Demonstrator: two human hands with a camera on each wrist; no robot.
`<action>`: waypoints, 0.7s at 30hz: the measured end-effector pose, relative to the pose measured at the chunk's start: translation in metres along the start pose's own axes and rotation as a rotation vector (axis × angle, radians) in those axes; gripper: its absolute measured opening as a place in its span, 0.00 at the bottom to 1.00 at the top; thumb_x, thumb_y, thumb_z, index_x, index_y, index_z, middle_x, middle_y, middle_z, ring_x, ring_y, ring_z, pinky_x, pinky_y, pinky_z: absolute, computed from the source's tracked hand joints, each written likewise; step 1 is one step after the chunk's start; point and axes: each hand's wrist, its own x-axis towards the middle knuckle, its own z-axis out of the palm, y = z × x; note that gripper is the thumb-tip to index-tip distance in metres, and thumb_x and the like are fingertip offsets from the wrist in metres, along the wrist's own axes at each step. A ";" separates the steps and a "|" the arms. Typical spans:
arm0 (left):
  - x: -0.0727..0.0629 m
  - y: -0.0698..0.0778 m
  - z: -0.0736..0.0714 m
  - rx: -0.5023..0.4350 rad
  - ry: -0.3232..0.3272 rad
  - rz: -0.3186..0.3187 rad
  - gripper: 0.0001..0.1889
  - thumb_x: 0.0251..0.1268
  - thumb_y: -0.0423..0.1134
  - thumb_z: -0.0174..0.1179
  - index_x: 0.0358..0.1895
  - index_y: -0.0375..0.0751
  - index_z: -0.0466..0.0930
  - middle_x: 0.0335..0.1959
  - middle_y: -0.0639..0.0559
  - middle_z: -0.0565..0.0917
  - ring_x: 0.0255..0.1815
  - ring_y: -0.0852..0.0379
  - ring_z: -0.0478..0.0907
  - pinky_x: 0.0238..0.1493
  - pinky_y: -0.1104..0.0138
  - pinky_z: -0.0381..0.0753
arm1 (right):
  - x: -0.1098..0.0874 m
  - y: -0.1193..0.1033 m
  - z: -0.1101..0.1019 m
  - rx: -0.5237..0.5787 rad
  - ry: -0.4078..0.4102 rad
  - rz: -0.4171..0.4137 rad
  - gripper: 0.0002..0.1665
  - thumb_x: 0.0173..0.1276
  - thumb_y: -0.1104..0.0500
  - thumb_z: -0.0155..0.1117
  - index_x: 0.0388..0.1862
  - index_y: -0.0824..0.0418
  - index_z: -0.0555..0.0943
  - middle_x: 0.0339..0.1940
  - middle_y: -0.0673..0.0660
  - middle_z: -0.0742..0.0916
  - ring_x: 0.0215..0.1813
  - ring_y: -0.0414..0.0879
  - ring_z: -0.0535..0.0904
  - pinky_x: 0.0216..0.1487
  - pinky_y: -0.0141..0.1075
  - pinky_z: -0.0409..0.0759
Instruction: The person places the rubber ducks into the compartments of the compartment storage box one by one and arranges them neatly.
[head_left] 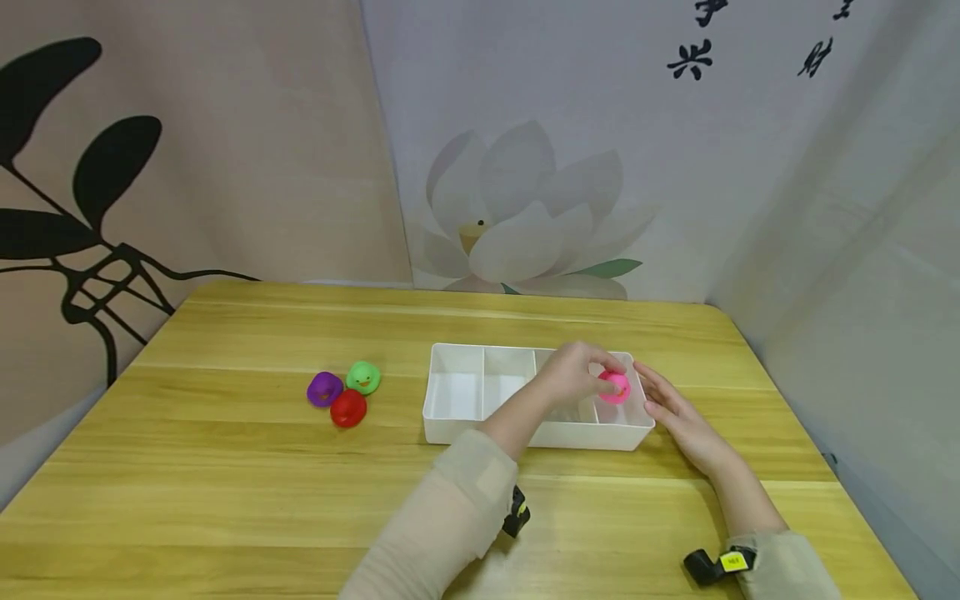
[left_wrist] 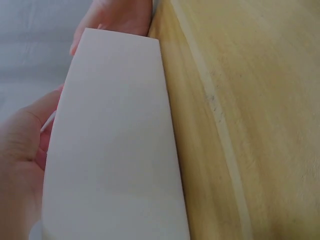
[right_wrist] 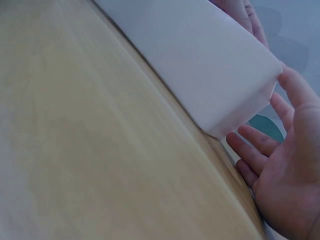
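Note:
My left hand (head_left: 573, 375) reaches over the white divided box (head_left: 480, 432) and pinches a pink rubber duck (head_left: 617, 390) in its rightmost compartment. Thumb and fingers lie on either side of the duck. In the left wrist view the box's outer wall (left_wrist: 112, 135) hides most of the left hand (left_wrist: 22, 155) and the duck. My right hand (head_left: 686, 421) rests against the box's right end, its fingers extended. In the right wrist view, the right hand (right_wrist: 285, 160) has its thumb at the upper corner of the box.
Left of the box, a purple duck (head_left: 325, 389), a green duck (head_left: 363, 377) and a red rounded toy (head_left: 348, 408) sit close together on the wooden table (head_left: 225, 483). A printed curtain (head_left: 525, 100) hangs behind the table.

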 end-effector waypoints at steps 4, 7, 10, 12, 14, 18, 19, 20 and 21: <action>0.000 0.000 0.004 0.013 0.007 -0.012 0.14 0.56 0.37 0.71 0.46 0.46 0.87 0.46 0.61 0.84 0.57 0.61 0.74 0.58 0.67 0.69 | -0.001 0.000 0.000 -0.005 0.001 -0.001 0.32 0.78 0.59 0.43 0.78 0.56 0.50 0.72 0.70 0.60 0.70 0.47 0.58 0.59 0.29 0.61; -0.001 -0.001 0.005 0.024 0.008 -0.038 0.14 0.55 0.39 0.71 0.47 0.47 0.87 0.45 0.62 0.84 0.56 0.62 0.74 0.57 0.67 0.70 | -0.001 0.000 0.000 -0.002 0.004 0.004 0.32 0.78 0.59 0.43 0.78 0.56 0.50 0.72 0.70 0.60 0.71 0.56 0.56 0.58 0.27 0.61; -0.001 -0.003 0.006 0.038 0.009 -0.062 0.14 0.55 0.39 0.71 0.47 0.48 0.87 0.45 0.62 0.84 0.56 0.62 0.74 0.56 0.68 0.71 | 0.000 0.000 0.000 0.002 0.004 0.009 0.32 0.78 0.59 0.44 0.77 0.56 0.50 0.72 0.70 0.60 0.71 0.56 0.56 0.58 0.27 0.62; 0.000 -0.004 0.007 0.037 0.013 -0.085 0.14 0.54 0.40 0.71 0.46 0.49 0.87 0.46 0.62 0.84 0.55 0.62 0.74 0.55 0.68 0.71 | 0.000 0.000 0.000 0.007 0.004 0.007 0.32 0.78 0.60 0.44 0.78 0.56 0.51 0.72 0.70 0.60 0.69 0.49 0.58 0.57 0.24 0.62; 0.001 -0.005 0.010 0.025 0.024 -0.110 0.14 0.54 0.40 0.72 0.46 0.49 0.87 0.45 0.62 0.84 0.54 0.61 0.75 0.53 0.67 0.72 | -0.001 0.000 0.001 0.009 0.006 0.003 0.32 0.78 0.60 0.44 0.78 0.56 0.51 0.72 0.71 0.60 0.68 0.43 0.60 0.57 0.23 0.62; 0.004 -0.008 0.016 0.013 0.045 -0.148 0.13 0.52 0.39 0.73 0.44 0.49 0.88 0.42 0.63 0.85 0.48 0.61 0.76 0.47 0.69 0.73 | -0.001 0.000 0.001 0.012 0.010 -0.002 0.32 0.78 0.60 0.44 0.77 0.56 0.51 0.72 0.71 0.60 0.70 0.49 0.58 0.57 0.23 0.62; 0.005 -0.009 0.017 0.015 0.051 -0.157 0.13 0.52 0.39 0.73 0.43 0.50 0.88 0.40 0.63 0.85 0.46 0.61 0.77 0.46 0.70 0.73 | -0.001 0.000 0.001 0.011 0.011 0.000 0.32 0.78 0.60 0.44 0.77 0.56 0.51 0.72 0.71 0.60 0.71 0.53 0.57 0.57 0.22 0.62; 0.005 -0.009 0.018 0.020 0.056 -0.164 0.13 0.51 0.39 0.73 0.42 0.50 0.88 0.39 0.64 0.85 0.45 0.62 0.76 0.45 0.70 0.73 | -0.001 0.000 0.000 0.011 0.011 0.003 0.32 0.78 0.60 0.44 0.77 0.56 0.51 0.72 0.71 0.60 0.71 0.57 0.55 0.57 0.22 0.62; 0.005 -0.009 0.019 0.020 0.060 -0.172 0.12 0.51 0.39 0.74 0.42 0.50 0.89 0.38 0.64 0.85 0.43 0.62 0.76 0.44 0.70 0.73 | 0.000 0.001 0.000 0.009 0.011 0.007 0.32 0.78 0.60 0.44 0.77 0.56 0.51 0.72 0.71 0.60 0.71 0.60 0.54 0.57 0.23 0.62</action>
